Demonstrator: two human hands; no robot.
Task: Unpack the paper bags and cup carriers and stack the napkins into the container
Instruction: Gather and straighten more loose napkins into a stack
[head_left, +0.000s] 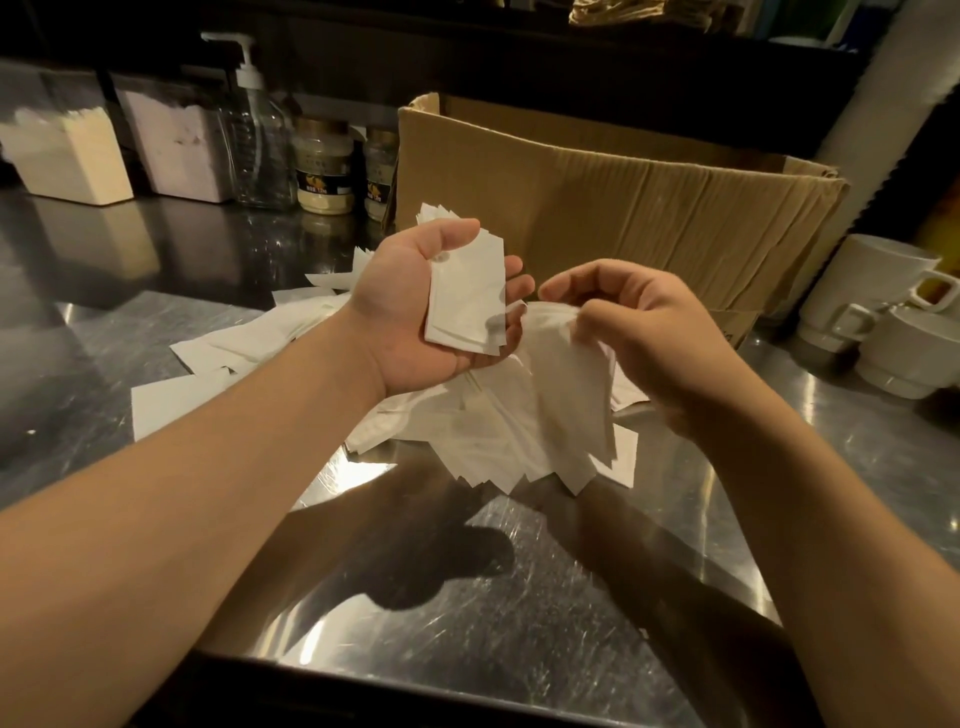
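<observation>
My left hand (415, 306) is palm up above the steel counter and grips a small stack of folded white napkins (467, 296), thumb curled over its top edge. Just to the right, my right hand (654, 332) pinches a loose white napkin (566, 379) that hangs down from its fingertips. Beneath both hands a scattered pile of white napkins (467, 441) lies on the counter and spreads away to the left. Directly behind the hands stands an open brown cardboard box (597, 197).
The steel counter (493, 597) reflects my arms. At the back left stand two containers with pale contents (78, 156), a clear pump bottle (260, 135) and two labelled jars (324, 166). White mugs and bowls (893, 312) are stacked at the right edge.
</observation>
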